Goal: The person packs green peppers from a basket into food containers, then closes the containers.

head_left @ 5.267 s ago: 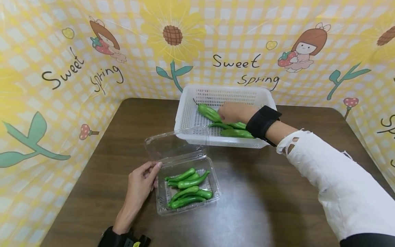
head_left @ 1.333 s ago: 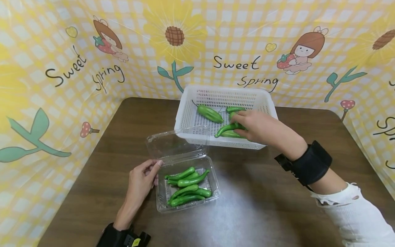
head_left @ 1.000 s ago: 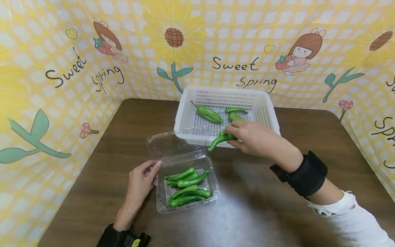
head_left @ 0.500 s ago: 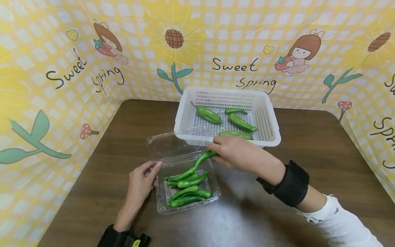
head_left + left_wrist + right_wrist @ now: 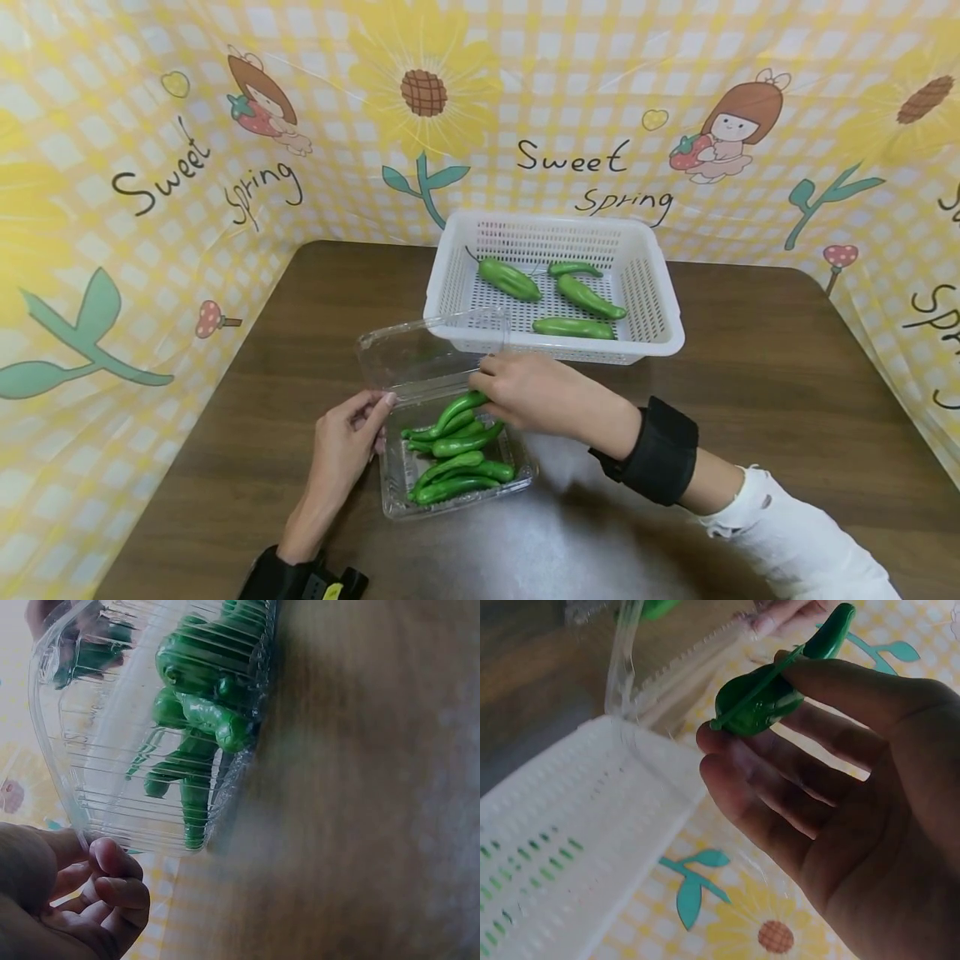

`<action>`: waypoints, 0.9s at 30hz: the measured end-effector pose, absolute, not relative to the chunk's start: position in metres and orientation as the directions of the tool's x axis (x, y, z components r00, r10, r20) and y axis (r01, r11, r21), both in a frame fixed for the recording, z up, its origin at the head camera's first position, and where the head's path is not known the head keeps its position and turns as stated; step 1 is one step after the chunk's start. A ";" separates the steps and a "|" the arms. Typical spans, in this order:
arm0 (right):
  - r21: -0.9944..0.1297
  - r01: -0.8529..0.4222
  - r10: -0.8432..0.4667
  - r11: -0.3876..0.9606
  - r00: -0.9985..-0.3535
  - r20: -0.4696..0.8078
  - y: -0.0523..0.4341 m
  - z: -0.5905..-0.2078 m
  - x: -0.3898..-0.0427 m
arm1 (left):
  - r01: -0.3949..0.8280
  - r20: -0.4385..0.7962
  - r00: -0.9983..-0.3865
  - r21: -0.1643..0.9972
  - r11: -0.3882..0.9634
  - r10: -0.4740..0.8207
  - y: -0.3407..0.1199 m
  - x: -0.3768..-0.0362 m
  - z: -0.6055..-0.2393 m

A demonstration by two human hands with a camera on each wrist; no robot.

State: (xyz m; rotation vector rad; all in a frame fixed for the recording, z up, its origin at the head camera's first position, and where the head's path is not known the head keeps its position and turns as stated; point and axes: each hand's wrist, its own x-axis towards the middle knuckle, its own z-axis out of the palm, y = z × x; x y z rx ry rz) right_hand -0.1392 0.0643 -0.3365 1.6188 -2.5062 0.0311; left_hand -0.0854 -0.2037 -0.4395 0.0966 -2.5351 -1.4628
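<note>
A clear plastic clamshell box (image 5: 397,510) lies on the table with its lid raised toward the back, and several green peppers (image 5: 465,489) lie in it. My left hand (image 5: 341,458) pinches the box's rim at its back left corner, thumb against fingers; the left wrist view shows the ribbed box wall beside these fingers (image 5: 120,892). Over the back right of the box, my right hand (image 5: 551,396) pinches a green pepper (image 5: 459,410) by one end. In the right wrist view this pepper (image 5: 754,701) sits between thumb and fingertips, its thin stem showing.
A white perforated basket (image 5: 667,337) stands behind the box, with several green peppers (image 5: 508,279) on its floor. The raised clear lid (image 5: 431,346) leans against or just in front of the basket's front left. A yellow checked cloth (image 5: 480,108) hangs behind the brown table (image 5: 750,375).
My right hand has taken a pepper from the basket and carried it left and toward me, over the box. My left hand stays at the box corner.
</note>
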 end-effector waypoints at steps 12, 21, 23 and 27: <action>0.144 -0.898 -0.909 0.416 -0.413 0.052 0.047 -0.358 -0.139 | 0.061 0.161 -0.975 0.858 0.510 -0.155 -0.202 -0.087 -0.440; 0.211 -0.878 -0.903 0.430 -0.422 0.086 0.037 -0.373 -0.137 | 0.067 0.167 -0.974 0.859 0.508 -0.154 -0.202 -0.088 -0.440; 0.229 -0.873 -0.902 0.431 -0.418 0.105 0.035 -0.376 -0.136 | 0.066 0.165 -0.974 0.861 0.504 -0.155 -0.202 -0.088 -0.440; 0.247 -0.860 -0.895 0.446 -0.428 0.125 0.033 -0.382 -0.134 | 0.063 0.163 -0.974 0.862 0.503 -0.157 -0.201 -0.087 -0.441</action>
